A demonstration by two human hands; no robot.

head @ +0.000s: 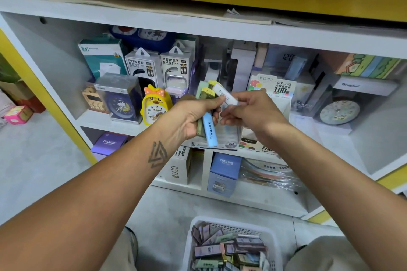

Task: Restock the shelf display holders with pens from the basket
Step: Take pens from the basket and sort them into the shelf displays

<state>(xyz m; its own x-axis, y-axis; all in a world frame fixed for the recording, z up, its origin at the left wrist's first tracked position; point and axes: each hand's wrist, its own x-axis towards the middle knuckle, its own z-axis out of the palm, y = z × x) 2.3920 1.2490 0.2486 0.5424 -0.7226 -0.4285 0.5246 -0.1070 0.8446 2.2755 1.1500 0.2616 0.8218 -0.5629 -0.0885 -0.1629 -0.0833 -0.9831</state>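
Pens (210, 130) gripped left, white one (225, 94) pinched right

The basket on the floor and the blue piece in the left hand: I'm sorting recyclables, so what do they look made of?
The basket looks like moulded white plastic: its wall is a perforated grid with a smooth, thick rim. The blue piece held by the left hand seems matte pastel plastic with printed lettering, though coated card cannot be ruled out.

Pastel pens (209, 130) bunched before shelf holder (233, 138); white basket (272, 240) below, full of packs.
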